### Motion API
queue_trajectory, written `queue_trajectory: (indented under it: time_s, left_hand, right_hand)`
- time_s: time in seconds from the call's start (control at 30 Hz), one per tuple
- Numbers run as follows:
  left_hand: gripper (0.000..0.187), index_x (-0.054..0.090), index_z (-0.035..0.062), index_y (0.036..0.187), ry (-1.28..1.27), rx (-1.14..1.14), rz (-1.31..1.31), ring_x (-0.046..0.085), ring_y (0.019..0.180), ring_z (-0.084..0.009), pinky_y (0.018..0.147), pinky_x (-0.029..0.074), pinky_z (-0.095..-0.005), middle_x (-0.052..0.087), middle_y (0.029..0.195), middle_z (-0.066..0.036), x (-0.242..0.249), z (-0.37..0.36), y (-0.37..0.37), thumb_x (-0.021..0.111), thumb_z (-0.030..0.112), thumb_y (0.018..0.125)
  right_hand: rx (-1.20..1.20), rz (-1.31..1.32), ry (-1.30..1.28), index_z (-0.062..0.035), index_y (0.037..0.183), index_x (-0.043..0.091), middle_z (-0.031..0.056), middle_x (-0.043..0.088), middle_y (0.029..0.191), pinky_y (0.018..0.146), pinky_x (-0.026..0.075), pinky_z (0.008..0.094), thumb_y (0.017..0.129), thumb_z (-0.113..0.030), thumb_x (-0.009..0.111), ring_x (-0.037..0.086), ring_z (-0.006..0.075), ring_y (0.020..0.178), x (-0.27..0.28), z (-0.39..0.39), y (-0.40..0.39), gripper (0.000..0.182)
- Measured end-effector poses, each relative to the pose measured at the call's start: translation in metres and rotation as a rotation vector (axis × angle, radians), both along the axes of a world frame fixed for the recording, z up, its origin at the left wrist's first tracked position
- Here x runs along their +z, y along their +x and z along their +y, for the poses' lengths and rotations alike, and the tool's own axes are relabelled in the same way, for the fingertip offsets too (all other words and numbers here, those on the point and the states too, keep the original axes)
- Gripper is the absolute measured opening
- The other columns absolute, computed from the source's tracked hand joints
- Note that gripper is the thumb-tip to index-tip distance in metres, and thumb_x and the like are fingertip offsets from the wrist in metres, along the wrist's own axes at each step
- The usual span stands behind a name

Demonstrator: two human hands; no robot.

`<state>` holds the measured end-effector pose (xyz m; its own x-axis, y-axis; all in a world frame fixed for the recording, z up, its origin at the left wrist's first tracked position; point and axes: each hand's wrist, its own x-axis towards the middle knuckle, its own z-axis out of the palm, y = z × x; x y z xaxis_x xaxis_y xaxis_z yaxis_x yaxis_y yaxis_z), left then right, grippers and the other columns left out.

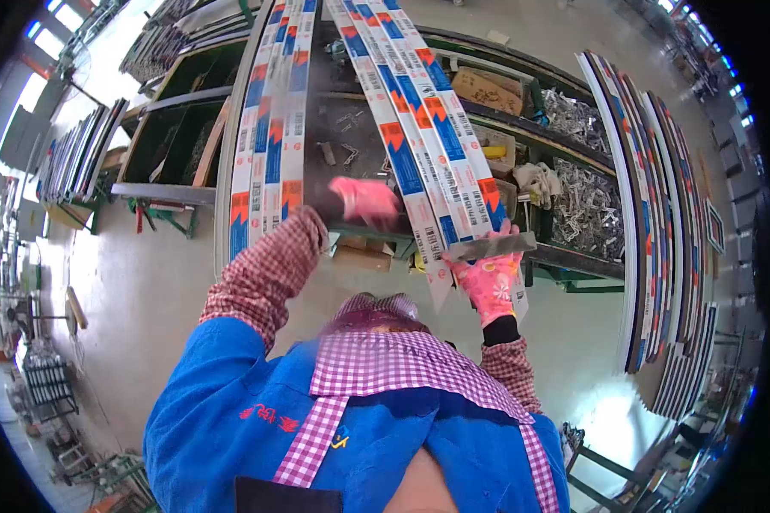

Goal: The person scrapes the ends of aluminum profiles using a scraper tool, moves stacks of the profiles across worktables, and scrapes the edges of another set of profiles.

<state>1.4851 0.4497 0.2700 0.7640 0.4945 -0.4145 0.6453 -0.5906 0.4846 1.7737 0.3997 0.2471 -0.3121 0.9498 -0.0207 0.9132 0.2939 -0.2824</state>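
My right hand, in a pink flowered glove, is closed around a short flat grey metal bar. Hand and bar are at the near ends of long white profiles wrapped in blue and orange printed film. My left hand, in a pink glove, is smeared by motion over the dark gap between the two groups of profiles. Its fingers cannot be made out. Beside my left forearm runs the other group of film-wrapped profiles.
Right of the profiles, bins hold many small metal brackets, near a whitish cloth. More long profiles lean at the far right. A dark compartmented tray stands at the left. A cardboard box sits under the bench.
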Motion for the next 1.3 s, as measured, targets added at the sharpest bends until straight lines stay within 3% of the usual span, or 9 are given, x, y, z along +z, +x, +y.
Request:
queue_trajectory:
  time_s: [0.2, 0.3, 0.37, 0.43, 0.77, 0.9, 0.97, 1.2, 1.3]
  left_hand:
    - [0.028, 0.061, 0.0022, 0.106, -0.278, 1.235, -1.039, 0.063, 0.093, -0.0220, 0.082, 0.051, -0.0363, 0.065, 0.105, -0.009, -0.149, 0.098, -0.102, 0.045, 0.020, 0.091]
    - [0.035, 0.049, 0.0025, 0.126, -0.811, 1.382, -1.425, 0.051, 0.117, -0.0193, 0.098, 0.042, -0.0361, 0.055, 0.125, -0.011, -0.074, 0.108, -0.042, 0.039, 0.011, 0.093]
    - [0.035, 0.048, 0.0032, 0.127, -0.913, 0.892, -1.922, 0.052, 0.114, -0.0234, 0.098, 0.042, -0.0377, 0.055, 0.125, -0.009, -0.141, 0.138, -0.053, 0.037, 0.013, 0.096]
    - [0.047, 0.050, 0.0086, 0.127, -0.968, 1.153, -2.031, 0.054, 0.112, -0.0259, 0.098, 0.040, -0.0445, 0.057, 0.121, -0.009, -0.128, 0.143, -0.035, 0.040, 0.041, 0.094]
    - [0.051, 0.051, 0.0098, 0.126, -1.404, 1.174, -2.054, 0.054, 0.111, -0.0273, 0.098, 0.040, -0.0451, 0.058, 0.120, -0.010, -0.222, 0.181, 0.001, 0.043, 0.046, 0.091]
    - [0.052, 0.052, 0.0103, 0.126, -1.471, 1.169, -1.995, 0.054, 0.111, -0.0278, 0.098, 0.040, -0.0453, 0.058, 0.120, -0.010, -0.227, 0.188, 0.015, 0.044, 0.048, 0.090]
    - [0.053, 0.052, 0.0106, 0.125, -1.479, 1.170, -1.960, 0.054, 0.111, -0.0281, 0.098, 0.040, -0.0454, 0.058, 0.120, -0.010, -0.223, 0.191, 0.016, 0.045, 0.049, 0.089]
    - [0.056, 0.053, 0.0114, 0.125, -1.503, 1.200, -1.829, 0.055, 0.110, -0.0291, 0.097, 0.040, -0.0458, 0.058, 0.120, -0.011, -0.200, 0.174, 0.011, 0.047, 0.052, 0.087]
    - [0.057, 0.053, 0.0118, 0.125, -1.506, 1.234, -1.739, 0.055, 0.110, -0.0295, 0.097, 0.040, -0.0460, 0.058, 0.120, -0.011, -0.181, 0.155, 0.009, 0.048, 0.054, 0.086]
  right_hand:
    - [-0.021, 0.055, -0.016, -0.0067, 0.125, 0.046, 0.0186, 0.023, 0.145, 0.110, 0.007, 0.0523, 0.062, -0.068, 0.064, 0.009, 0.0390, 0.137, -0.010, 0.001, 0.001, 0.089]
    - [-0.040, 0.134, 0.044, -0.0036, 0.120, 0.050, 0.0215, 0.024, 0.145, 0.110, 0.010, 0.0509, 0.059, -0.065, 0.069, 0.011, 0.0398, 0.137, -0.013, 0.001, 0.002, 0.088]
    - [-0.067, 0.217, 0.030, -0.0035, 0.110, 0.056, 0.0242, 0.026, 0.143, 0.111, 0.010, 0.0506, 0.055, -0.062, 0.073, 0.014, 0.0402, 0.136, -0.008, 0.003, -0.002, 0.082]
    - [-0.022, 0.094, -0.070, -0.0078, 0.112, 0.057, 0.0245, 0.027, 0.142, 0.111, 0.011, 0.0512, 0.055, -0.060, 0.074, 0.013, 0.0405, 0.136, 0.004, 0.008, -0.006, 0.080]
    - [-0.156, 0.140, -0.169, -0.0074, 0.084, 0.049, 0.0285, 0.029, 0.140, 0.107, 0.017, 0.0541, 0.050, -0.056, 0.078, 0.023, 0.0457, 0.132, 0.023, 0.014, -0.035, 0.066]
    - [-0.149, -0.131, 0.171, 0.0004, 0.111, 0.054, 0.0251, 0.037, 0.130, 0.097, 0.033, 0.0472, 0.078, -0.032, 0.057, 0.039, 0.0428, 0.118, -0.044, -0.017, -0.045, 0.047]
    - [-0.564, 0.216, -0.110, -0.0045, 0.136, 0.036, 0.0133, 0.035, 0.141, 0.108, 0.021, 0.0359, 0.090, -0.047, 0.034, 0.032, 0.0234, 0.130, -0.102, -0.030, -0.041, 0.063]
    - [-0.176, -0.375, 0.186, -0.0066, 0.133, 0.037, 0.0127, 0.044, 0.131, 0.105, 0.028, 0.0381, 0.091, -0.044, 0.036, 0.040, 0.0237, 0.124, -0.196, -0.072, 0.041, 0.056]
    - [-0.133, -0.040, 0.096, -0.0032, 0.129, 0.039, 0.0131, 0.049, 0.119, 0.094, 0.036, 0.0359, 0.084, -0.033, 0.047, 0.047, 0.0251, 0.109, -0.076, -0.062, -0.001, 0.055]
